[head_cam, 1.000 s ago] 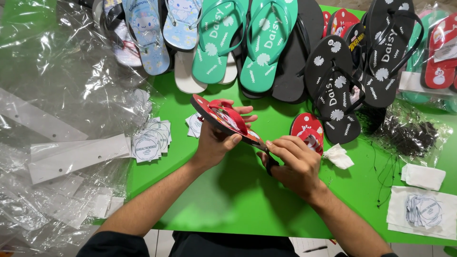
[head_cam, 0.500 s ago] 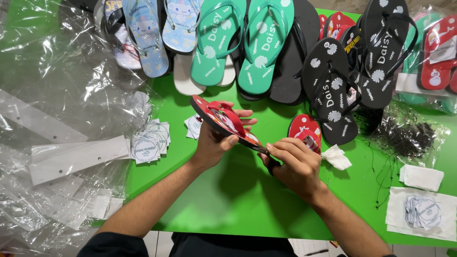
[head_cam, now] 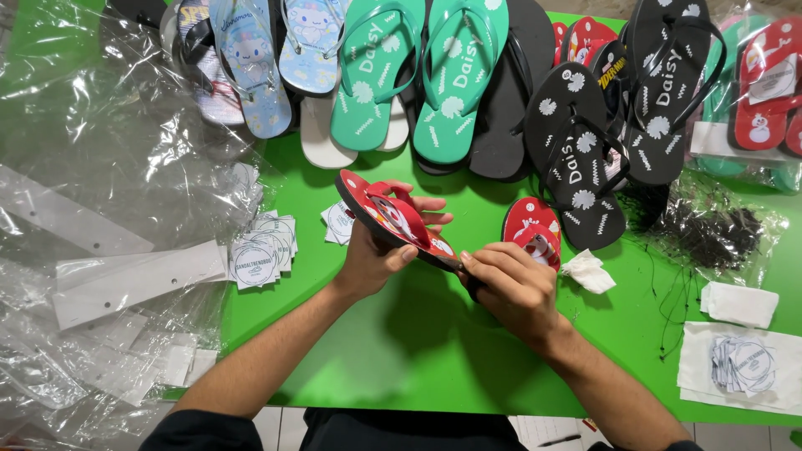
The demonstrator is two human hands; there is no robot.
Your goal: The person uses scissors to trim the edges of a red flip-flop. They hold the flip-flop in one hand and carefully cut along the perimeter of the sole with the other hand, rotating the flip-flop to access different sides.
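Meanwhile, at centre frame above a green desk (head_cam: 401,359), the left hand (head_cam: 376,255) clasps a small red sandal (head_cam: 393,219) by its sole while the right hand (head_cam: 511,288) pinches its heel end, apparently fixing something there. Its mate (head_cam: 532,230) lies just right; clear plastic bags (head_cam: 92,250) lie heaped at left.

Flip-flops (head_cam: 434,83) lie in a row behind the held sandal (head_cam: 393,219) — plastic bags (head_cam: 109,250) left, paper tags (head_cam: 743,365) right.
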